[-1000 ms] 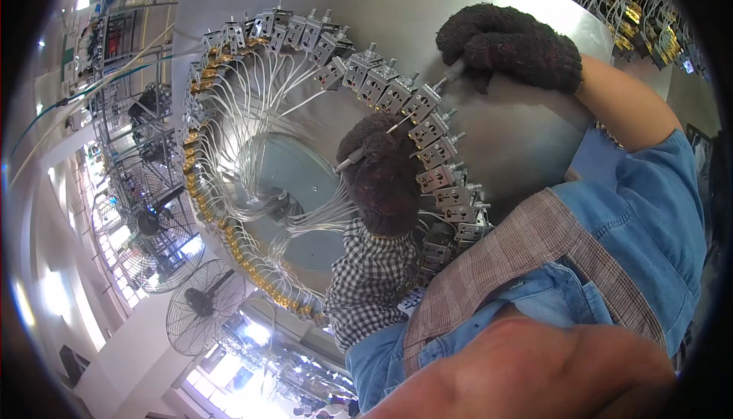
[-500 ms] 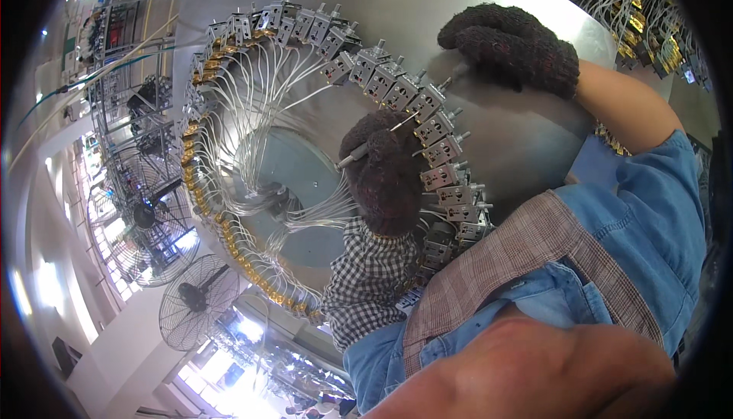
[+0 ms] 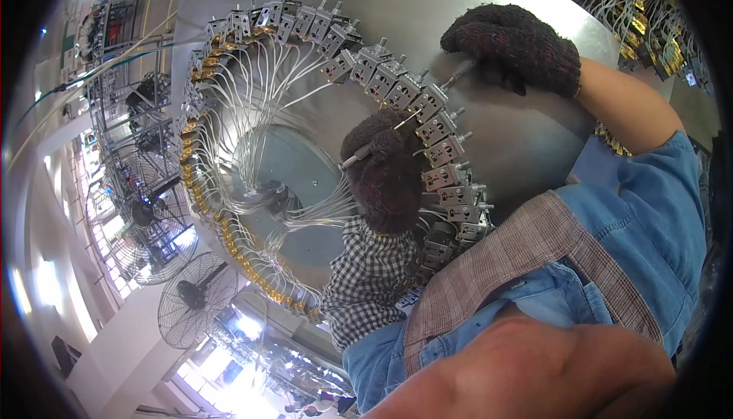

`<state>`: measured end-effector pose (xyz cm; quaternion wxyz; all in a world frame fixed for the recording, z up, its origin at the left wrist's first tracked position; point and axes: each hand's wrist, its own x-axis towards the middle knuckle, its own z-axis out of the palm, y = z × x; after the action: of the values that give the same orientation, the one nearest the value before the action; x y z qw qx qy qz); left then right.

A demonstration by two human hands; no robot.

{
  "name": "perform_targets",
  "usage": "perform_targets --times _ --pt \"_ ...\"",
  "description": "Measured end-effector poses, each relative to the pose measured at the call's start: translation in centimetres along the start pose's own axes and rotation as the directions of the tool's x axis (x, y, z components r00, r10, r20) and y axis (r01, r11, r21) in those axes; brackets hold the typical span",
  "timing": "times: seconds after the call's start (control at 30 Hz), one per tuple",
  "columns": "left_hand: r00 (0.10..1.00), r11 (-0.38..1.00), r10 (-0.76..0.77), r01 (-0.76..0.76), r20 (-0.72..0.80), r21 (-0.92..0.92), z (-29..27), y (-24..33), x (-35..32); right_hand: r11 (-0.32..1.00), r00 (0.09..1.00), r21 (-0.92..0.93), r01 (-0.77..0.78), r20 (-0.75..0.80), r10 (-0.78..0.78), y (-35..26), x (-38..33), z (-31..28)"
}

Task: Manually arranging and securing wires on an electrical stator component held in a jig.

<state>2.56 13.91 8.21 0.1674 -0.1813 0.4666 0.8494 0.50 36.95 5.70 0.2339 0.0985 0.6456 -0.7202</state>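
Note:
Metal switch-like boxes with short shafts (image 3: 401,92) stand in a curved row on a round steel table (image 3: 527,140), with white wires (image 3: 263,75) running inward from the ring. In a dark knit glove, my left hand (image 3: 382,178) lies inside the ring beside the boxes, closed around a slim pen-shaped screwdriver (image 3: 357,156). Its thin tip points at a box on the right side of the row; contact is unclear. Outside the ring, my gloved right hand (image 3: 511,46) is curled over a grey rod-like tool (image 3: 460,74), whose end meets or nearly meets one box's shaft. Its fingertips are partly hidden.
Brass-coloured parts (image 3: 202,198) line the left side of the ring. A pale disc (image 3: 305,171) lies at its centre, under bundled wires. More wired brass parts (image 3: 649,33) are heaped at the upper right. Large fans (image 3: 192,295) stand beyond the table at left.
My right hand has shifted slightly and its fingers look more curled, so more of the grey rod shows. My left hand and the screwdriver have barely moved.

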Motion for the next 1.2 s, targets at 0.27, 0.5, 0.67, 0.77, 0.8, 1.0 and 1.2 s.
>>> perform_targets --times 0.27,0.5,0.67,0.77,0.8,1.0,1.2 --pt "0.993 0.995 -0.097 0.095 0.06 0.027 -1.3 0.5 0.1 0.995 0.995 0.018 0.1 0.01 -0.1 0.7 0.1 0.4" --pt "0.985 0.997 -0.068 0.071 0.161 -0.015 -1.7 0.5 -0.1 0.993 0.994 0.052 -0.107 0.016 0.106 -0.1 -0.1 0.5" --pt "0.986 0.993 -0.112 0.116 0.127 -0.027 -1.8 0.8 -0.5 0.974 0.999 0.227 -0.002 0.039 -0.007 0.1 -0.4 0.9" --pt "0.991 0.992 -0.123 0.123 0.048 -0.002 -1.3 0.9 -0.8 0.985 0.995 0.166 0.045 0.075 -0.059 1.3 0.2 -0.1" --pt "0.992 0.993 -0.117 0.116 0.039 0.036 -1.1 0.8 -0.7 0.809 0.866 -0.322 0.491 0.079 -0.494 3.0 1.3 -1.3" --pt "0.992 0.992 -0.125 0.125 0.025 -0.014 -2.3 0.5 -0.7 0.992 0.987 0.035 0.12 0.104 -0.123 0.7 -0.4 0.3" --pt "0.982 0.988 -0.146 0.14 0.118 0.064 -2.0 1.1 -0.9 0.923 0.929 -0.125 0.365 0.108 -0.353 2.4 0.4 -0.1"
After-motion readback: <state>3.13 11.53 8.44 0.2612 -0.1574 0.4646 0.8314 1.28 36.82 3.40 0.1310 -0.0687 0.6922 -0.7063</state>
